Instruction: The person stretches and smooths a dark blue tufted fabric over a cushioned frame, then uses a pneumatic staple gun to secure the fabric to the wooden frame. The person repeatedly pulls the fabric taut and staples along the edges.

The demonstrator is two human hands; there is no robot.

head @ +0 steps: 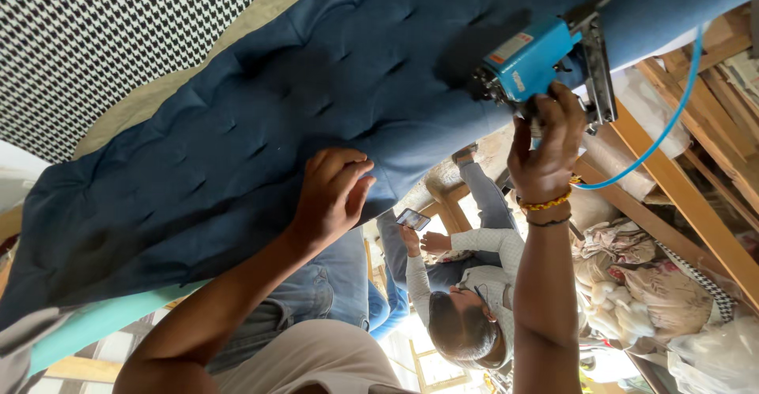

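A dark blue tufted cushion panel [261, 117] fills most of the head view, running from lower left to upper right. My left hand [334, 195] rests flat on its lower edge, fingers bent over the fabric. My right hand [545, 145] grips the handle of a blue pneumatic staple gun [531, 60], whose nose presses against the blue fabric near the panel's edge. A light blue air hose [664, 125] runs from the gun toward the upper right. A yellow beaded band sits on my right wrist.
Black-and-white houndstooth fabric [118, 38] with a tan border lies beyond the panel. A seated person [466, 299] holding a phone [413, 219] is between my arms. Wooden frame rails [672, 180] and bags of stuffing [648, 291] stand at right.
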